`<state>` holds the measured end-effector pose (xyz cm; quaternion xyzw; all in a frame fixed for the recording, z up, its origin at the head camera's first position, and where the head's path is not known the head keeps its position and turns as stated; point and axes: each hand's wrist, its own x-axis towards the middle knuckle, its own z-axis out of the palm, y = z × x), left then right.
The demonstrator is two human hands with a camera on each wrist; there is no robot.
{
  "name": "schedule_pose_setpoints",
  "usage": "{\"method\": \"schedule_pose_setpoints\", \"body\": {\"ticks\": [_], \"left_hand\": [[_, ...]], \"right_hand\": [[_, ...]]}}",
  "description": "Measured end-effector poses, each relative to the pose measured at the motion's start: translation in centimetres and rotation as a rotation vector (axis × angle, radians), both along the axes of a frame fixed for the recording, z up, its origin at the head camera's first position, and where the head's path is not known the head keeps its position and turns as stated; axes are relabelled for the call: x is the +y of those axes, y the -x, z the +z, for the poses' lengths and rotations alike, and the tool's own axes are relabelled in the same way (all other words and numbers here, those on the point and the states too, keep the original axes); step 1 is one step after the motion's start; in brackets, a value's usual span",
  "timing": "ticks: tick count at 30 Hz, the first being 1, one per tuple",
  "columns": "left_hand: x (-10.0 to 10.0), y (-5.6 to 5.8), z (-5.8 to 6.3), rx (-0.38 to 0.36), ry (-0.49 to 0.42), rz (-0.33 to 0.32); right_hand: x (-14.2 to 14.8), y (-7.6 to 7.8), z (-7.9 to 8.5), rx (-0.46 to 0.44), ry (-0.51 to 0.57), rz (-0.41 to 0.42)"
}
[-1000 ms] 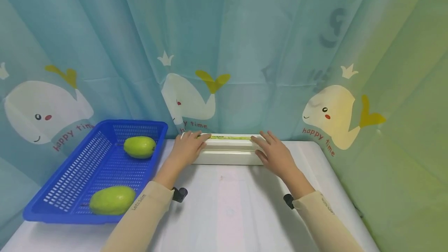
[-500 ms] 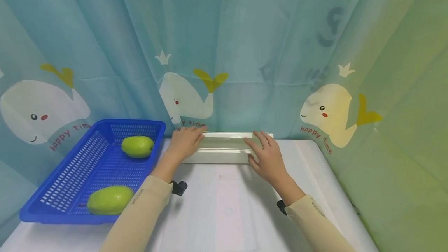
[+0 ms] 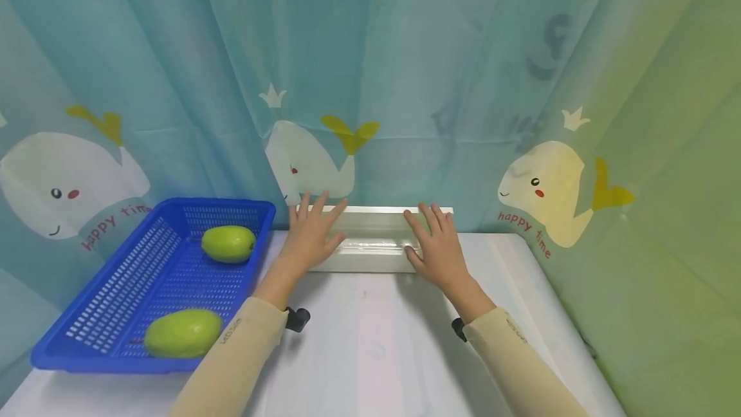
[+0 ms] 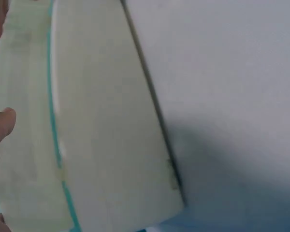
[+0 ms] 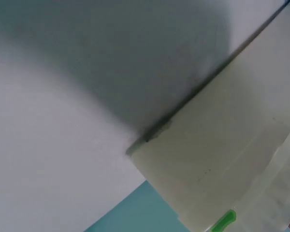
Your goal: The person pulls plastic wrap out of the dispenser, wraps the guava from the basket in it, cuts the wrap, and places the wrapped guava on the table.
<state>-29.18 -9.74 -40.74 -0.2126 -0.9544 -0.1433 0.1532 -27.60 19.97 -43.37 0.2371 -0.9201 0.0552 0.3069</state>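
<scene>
A long off-white box, which looks like a cling film dispenser, lies crosswise at the table's back edge. Its lid stands raised at the rear, and something clear and shiny glints along the middle. My left hand touches the lid's left part, fingers spread and fairly straight. On the right part rests my right hand, its fingertips at the lid's upper edge. In the left wrist view my left thumb lies before the lid. The right wrist view shows the box's corner and a green mark.
A blue perforated basket at the left holds two green oval fruits, one at the back and one in front. A white covered table lies beneath. A whale-print curtain hangs directly behind the box.
The lid has tipped up at the back, and its yellow-green strip no longer shows. My left fingers have straightened and spread upward; my right hand has shifted slightly left.
</scene>
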Motion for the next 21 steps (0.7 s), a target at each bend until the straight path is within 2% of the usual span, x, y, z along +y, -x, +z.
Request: {"method": "schedule_pose_setpoints", "body": {"ticks": [6,12,21], "left_hand": [[-0.1,0.2,-0.9,0.021,0.028,-0.015],[0.1,0.7,-1.1,0.054,0.026,-0.004],[0.4,1.3,-0.5,-0.042,0.076,0.050]], "right_hand": [[-0.4,0.8,0.8,-0.048,-0.004,-0.015],[-0.5,1.6,1.5,-0.137,-0.026,-0.046],[-1.1,2.8,2.3,-0.265,-0.097,-0.127]]}}
